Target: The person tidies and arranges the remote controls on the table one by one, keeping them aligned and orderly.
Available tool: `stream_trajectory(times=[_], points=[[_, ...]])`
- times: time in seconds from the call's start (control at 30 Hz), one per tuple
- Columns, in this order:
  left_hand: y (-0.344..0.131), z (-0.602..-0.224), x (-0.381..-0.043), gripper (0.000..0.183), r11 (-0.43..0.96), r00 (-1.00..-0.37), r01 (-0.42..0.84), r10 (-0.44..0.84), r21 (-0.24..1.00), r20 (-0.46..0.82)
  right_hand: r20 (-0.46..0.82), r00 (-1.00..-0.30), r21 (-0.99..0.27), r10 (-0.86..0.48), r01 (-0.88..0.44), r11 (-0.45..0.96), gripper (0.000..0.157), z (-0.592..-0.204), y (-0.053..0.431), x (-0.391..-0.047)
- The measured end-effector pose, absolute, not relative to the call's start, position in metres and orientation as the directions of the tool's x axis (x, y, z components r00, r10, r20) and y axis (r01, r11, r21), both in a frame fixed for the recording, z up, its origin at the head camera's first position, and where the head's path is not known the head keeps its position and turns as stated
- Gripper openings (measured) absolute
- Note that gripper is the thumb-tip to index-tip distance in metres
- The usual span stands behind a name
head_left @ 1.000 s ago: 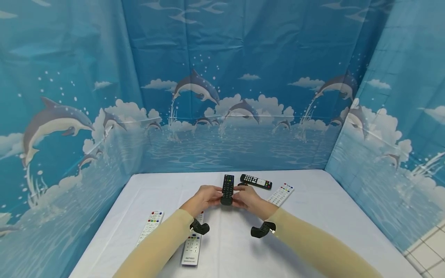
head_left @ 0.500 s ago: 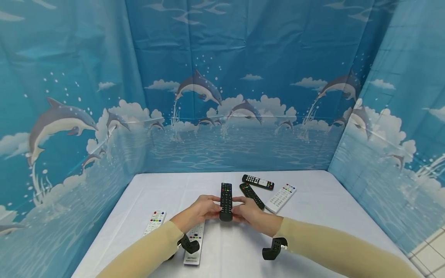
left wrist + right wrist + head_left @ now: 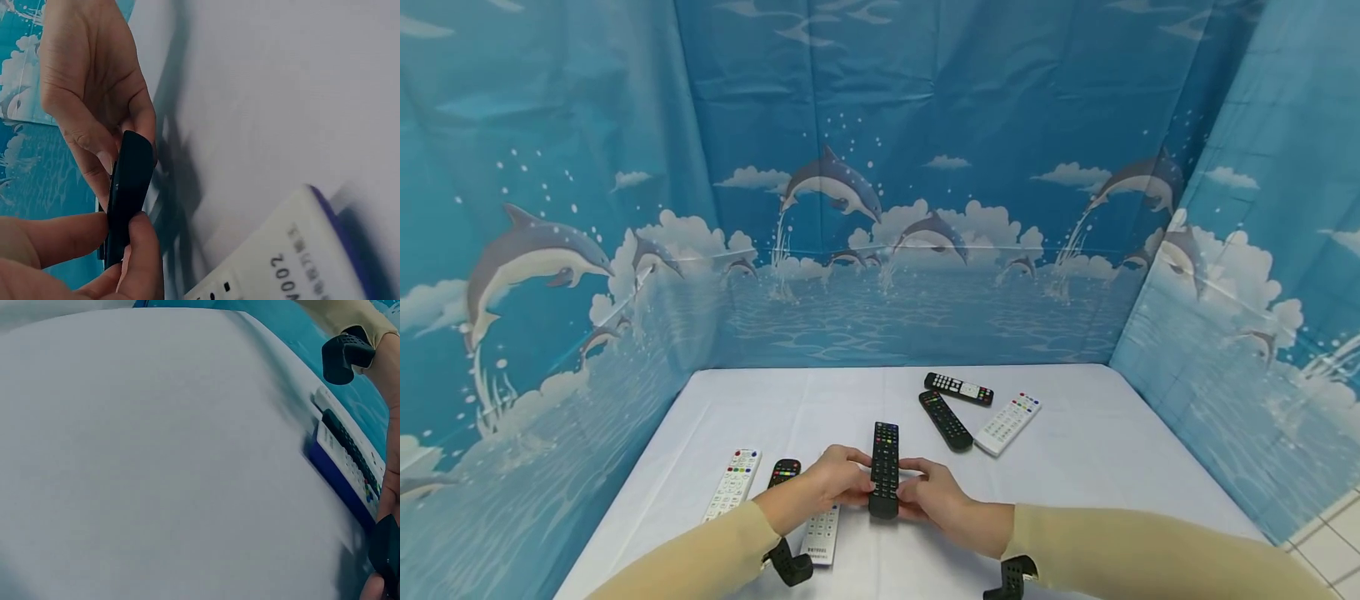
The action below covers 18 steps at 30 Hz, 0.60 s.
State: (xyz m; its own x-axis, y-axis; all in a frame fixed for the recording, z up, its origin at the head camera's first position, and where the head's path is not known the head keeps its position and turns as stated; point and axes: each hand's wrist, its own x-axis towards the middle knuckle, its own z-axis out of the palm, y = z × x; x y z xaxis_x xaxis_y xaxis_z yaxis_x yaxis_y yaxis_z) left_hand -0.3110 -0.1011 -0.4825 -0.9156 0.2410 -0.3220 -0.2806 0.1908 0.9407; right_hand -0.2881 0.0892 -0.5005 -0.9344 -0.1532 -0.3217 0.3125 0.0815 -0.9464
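Both hands hold a black remote control (image 3: pixel 884 468) from its two sides, with its button face showing in the head view. My left hand (image 3: pixel 841 477) grips its left edge and my right hand (image 3: pixel 934 497) its right edge. Seen from the left wrist, the black remote (image 3: pixel 130 178) is edge-on between the fingertips of both hands, raised off the cloth with a shadow beside it. Under my left hand lies a white remote (image 3: pixel 822 532), its upper part hidden. Another black remote (image 3: pixel 785 470) is partly covered by my left wrist, and a white remote (image 3: pixel 733 482) lies left of that.
On the right of the white-covered table (image 3: pixel 1075 467) lie a black remote (image 3: pixel 945 421), a second black remote (image 3: pixel 958 389) farther back, and a white remote (image 3: pixel 1007 423). A blue dolphin-print curtain (image 3: pixel 880 317) rises along the back and sides.
The held black remote and both hands have come steadily nearer to me, away from the back of the table. The black remotes at right and left have come into fuller view.
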Motion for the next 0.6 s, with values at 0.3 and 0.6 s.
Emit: stream_trajectory(times=[0.3,0.6], points=[[-0.104,-0.479,-0.291,0.038,0.267,-0.911,-0.264,0.247,0.927,-0.331,-0.348,-0.923,-0.937,-0.162,0.341,0.075,0.069,-0.504,0.085,-0.270],[-0.104,-0.475,-0.282,0.018,0.353,-0.883,-0.304,0.244,0.885,-0.400,-0.379,-0.913,-0.922,-0.148,0.358,0.149,0.066,-0.506,0.083,-0.261]])
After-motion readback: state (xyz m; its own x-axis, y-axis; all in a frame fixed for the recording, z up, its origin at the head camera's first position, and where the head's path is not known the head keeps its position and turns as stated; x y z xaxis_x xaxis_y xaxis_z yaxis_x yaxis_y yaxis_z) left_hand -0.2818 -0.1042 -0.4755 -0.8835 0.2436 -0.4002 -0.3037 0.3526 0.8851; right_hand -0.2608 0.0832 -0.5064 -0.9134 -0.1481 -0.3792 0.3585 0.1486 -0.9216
